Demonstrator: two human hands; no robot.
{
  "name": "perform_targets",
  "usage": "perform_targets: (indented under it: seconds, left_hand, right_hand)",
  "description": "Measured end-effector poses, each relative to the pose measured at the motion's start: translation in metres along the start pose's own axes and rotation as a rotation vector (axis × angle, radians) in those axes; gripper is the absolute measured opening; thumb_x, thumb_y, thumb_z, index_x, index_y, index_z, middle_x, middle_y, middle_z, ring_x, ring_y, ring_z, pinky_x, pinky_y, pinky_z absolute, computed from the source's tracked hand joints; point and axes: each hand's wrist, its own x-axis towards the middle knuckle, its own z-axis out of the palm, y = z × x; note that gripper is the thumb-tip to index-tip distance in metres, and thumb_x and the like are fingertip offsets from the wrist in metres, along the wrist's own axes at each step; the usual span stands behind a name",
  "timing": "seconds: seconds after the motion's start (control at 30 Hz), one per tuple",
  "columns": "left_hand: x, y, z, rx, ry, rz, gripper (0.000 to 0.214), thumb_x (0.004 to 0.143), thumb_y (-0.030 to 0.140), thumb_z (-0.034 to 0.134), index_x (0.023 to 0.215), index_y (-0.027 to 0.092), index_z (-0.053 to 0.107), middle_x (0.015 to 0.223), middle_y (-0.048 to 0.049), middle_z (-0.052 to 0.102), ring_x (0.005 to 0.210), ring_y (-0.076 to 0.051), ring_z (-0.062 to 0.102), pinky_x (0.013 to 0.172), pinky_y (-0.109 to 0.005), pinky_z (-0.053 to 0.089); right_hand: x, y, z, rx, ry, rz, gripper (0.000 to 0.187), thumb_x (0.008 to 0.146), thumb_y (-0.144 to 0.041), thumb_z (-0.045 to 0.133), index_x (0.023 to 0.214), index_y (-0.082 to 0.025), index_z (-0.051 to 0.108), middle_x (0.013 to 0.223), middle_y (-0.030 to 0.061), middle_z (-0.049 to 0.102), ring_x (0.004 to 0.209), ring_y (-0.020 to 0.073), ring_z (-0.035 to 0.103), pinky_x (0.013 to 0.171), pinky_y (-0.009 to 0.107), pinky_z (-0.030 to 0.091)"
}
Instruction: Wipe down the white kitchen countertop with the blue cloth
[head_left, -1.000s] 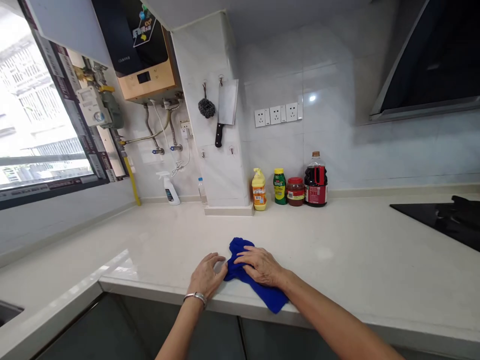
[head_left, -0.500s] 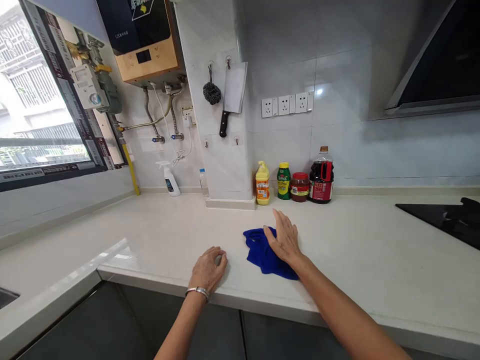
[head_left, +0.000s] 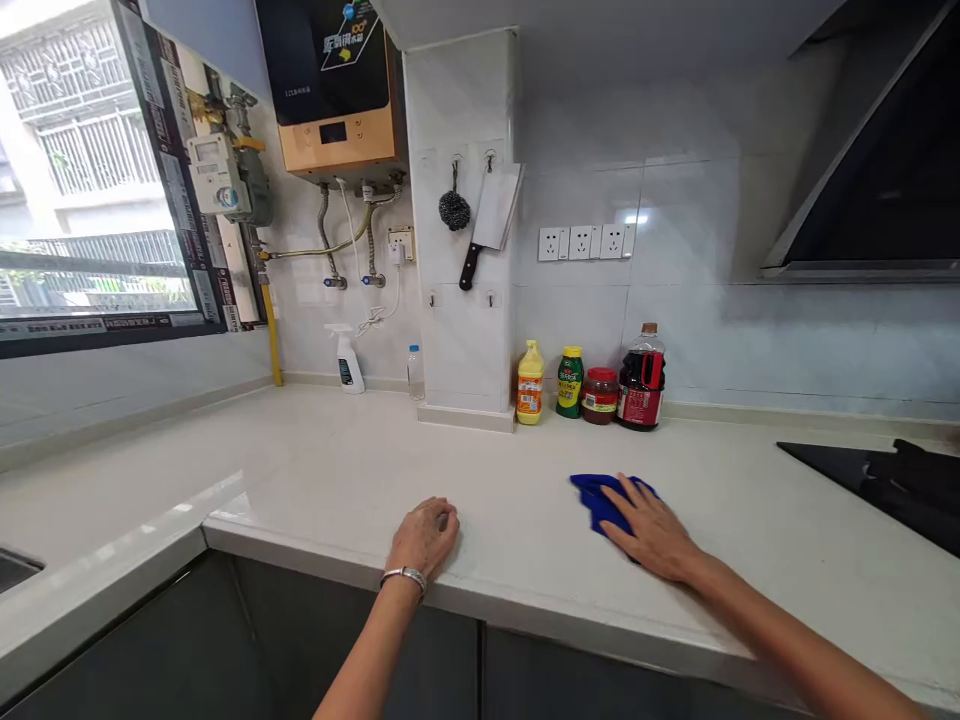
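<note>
Far L, a window [head_left: 97, 170] is letting in bright light, w/ railings showing outside. Below it the white surface [head_left: 300, 470] is running along the L wall, then turning a corner & continuing along the back wall; it's reflecting a pale streak nr the bend. A dark recess [head_left: 15, 572] is showing at the L edge, too cropped to ID. Gas meter [head_left: 217, 178] is hanging beside the window frame, yellow pipe [head_left: 271, 335] dropping below it. Next, a black/wood-tone wall unit [head_left: 341, 100] is hanging w/ hoses underneath; white spray bottle [head_left: 349, 363] & blue-capped clear bottle [head_left: 416, 375] are standing at the back.

Approx. mid-L, the left grip [head_left: 422, 540] is resting nr the front edge, fingers loosely curled; can't tell if it's holding anything. Grey cabinets [head_left: 352, 630] are sitting below.

Tiled pillar [head_left: 466, 350] is carrying a hanging scourer [head_left: 454, 210] & cleaver [head_left: 499, 207]. R of it, yellow pump bottle [head_left: 529, 387], green bottle [head_left: 569, 385], red-lidded jar [head_left: 600, 398] & dark jug [head_left: 641, 385] are lining the wall under sockets [head_left: 586, 243].

R of ctr, blue cloth [head_left: 594, 498] is lying on the surface btwn jars & front edge, partly under the right grip [head_left: 652, 530], which is spreading open, palm down, fingers apart.

Far R, black hob [head_left: 840, 475] is sitting on the surface, dark hood [head_left: 877, 190] hanging above.
</note>
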Motion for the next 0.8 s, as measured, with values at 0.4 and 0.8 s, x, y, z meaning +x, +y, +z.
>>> perform_targets:
  seconds: [0.4,0.8]
  left_hand:
    - [-0.001,0.003,0.004,-0.034,0.031,0.018,0.028,0.087,0.028,0.044,0.097,0.022,0.070,0.114,-0.0089,0.073,0.107,-0.028,0.066,0.094,-0.040,0.051]
    - [-0.008,0.011,0.000,-0.016,0.059,0.022,0.027,0.091,0.029,0.043,0.085,0.020,0.069,0.102,-0.0094,0.074,0.095,-0.024,0.066,0.085,-0.035,0.049]
  right_hand:
    - [-0.113,0.043,-0.015,-0.057,-0.010,-0.114,0.062,0.097,-0.066,0.036,0.155,-0.044,0.032,0.168,-0.0069,0.016,0.153,0.0342,0.019,0.122,0.057,0.031]
    - [-0.056,-0.124,-0.028,0.076,-0.208,-0.363,0.059,0.101,-0.059,0.030,0.157,-0.039,0.030,0.170,-0.0033,0.010,0.155,0.0333,0.008,0.123,0.062,0.018]
